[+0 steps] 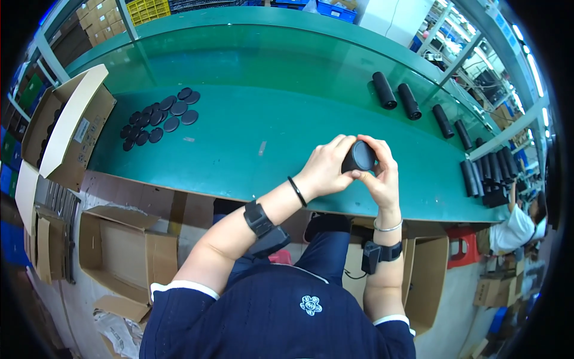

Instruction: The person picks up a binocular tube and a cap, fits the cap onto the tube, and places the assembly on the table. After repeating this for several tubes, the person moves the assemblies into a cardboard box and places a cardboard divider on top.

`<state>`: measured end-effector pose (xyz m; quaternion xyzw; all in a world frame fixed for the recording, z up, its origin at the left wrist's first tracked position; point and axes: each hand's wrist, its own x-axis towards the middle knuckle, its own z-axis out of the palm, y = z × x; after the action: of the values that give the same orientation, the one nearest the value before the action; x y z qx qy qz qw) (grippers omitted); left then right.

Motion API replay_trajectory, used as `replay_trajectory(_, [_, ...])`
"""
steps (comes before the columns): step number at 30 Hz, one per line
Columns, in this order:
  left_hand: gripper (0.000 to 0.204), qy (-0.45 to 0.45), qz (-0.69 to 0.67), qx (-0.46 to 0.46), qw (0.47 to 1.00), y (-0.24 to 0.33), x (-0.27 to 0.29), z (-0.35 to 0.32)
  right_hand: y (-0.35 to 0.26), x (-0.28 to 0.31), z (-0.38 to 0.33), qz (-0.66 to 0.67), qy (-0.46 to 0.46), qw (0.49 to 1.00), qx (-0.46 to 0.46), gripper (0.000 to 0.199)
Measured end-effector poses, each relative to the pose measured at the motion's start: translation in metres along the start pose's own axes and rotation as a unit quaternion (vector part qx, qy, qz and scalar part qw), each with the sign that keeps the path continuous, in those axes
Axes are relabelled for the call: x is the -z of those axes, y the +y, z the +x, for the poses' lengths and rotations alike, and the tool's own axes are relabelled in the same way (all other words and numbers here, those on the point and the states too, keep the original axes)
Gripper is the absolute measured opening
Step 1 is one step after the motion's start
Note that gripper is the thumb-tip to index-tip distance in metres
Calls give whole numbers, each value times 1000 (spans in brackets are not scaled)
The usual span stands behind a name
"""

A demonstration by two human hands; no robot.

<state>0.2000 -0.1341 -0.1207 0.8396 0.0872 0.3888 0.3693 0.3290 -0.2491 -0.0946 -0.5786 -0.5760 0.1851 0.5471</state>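
Observation:
Both my hands are closed round a black cylinder (362, 157) above the green table, its round flat end facing up toward me. My left hand (326, 166) wraps its left side, and the thumb lies along the lower edge. On the other side my right hand (384, 173) curves its fingers over the top edge, its thumb meeting the left thumb below. The fingers hide most of the cylinder's body. Off to the left, several round black caps (171, 124) lie loosely grouped on the table.
An open cardboard box (89, 128) with dark pieces inside stands at the table's left end. Several black cylinders (384, 91) lie at the back right, and more are clustered (490, 167) at the right end near another person (515, 230). An open carton (119, 251) sits below the front edge.

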Motion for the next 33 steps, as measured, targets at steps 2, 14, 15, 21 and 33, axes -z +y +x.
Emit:
replay_trajectory(2, [61,-17,36,-13,999,-2,-2,3,-5,3,-4,-16,-8,1000,-16,68])
replay_trajectory(14, [67,-50,-91,32,994,1,21,-18,7,-23,-17,190,27,981,-30,71])
replay_trajectory(15, [67,-51,-85,33,995,0,27,-22,2,-31,-14,222,15,974,-31,71])
replay_trajectory(21, [65,51,-107,60,991,-3,28,-45,-17,-49,-4,118,-13,991,-61,65])
replay_trajectory(33, [71,103,39,18,994,1,32,-45,3,-55,2,237,24,971,-23,45])
